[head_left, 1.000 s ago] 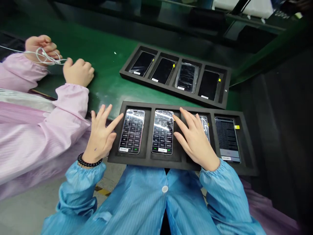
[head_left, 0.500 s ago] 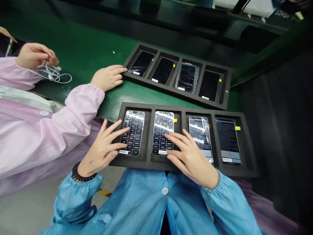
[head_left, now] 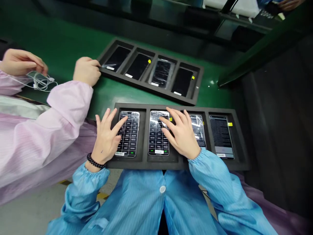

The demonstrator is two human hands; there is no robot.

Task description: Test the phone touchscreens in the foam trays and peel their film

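Note:
Directly before me lies a black foam tray (head_left: pixel 144 161) with several smartphones in its compartments. My left hand (head_left: pixel 107 138) is open, its index fingertip at the upper screen of the leftmost phone (head_left: pixel 129 137), which shows a grid of buttons. Over the second phone (head_left: pixel 155 140), with a similar grid, my right hand (head_left: pixel 182 132) is open, a fingertip at the upper screen. Part of the third phone (head_left: pixel 199 125) is hidden behind that hand. The rightmost phone (head_left: pixel 222 135) shows lines of text on a dark screen. Yellow tabs stick out beside some phones.
A second foam tray (head_left: pixel 137 83) holding dark-screened phones lies farther back on the green table (head_left: pixel 117 94). A co-worker's hand (head_left: pixel 86 71) grips its left end; the other hand (head_left: pixel 24 63) holds white wired earphones (head_left: pixel 41 81). A green post (head_left: pixel 239 62) stands at right.
Both my hands have moved up the screens to the upper button rows. The co-worker's hand has closed on the far tray's end, and that tray has shifted left.

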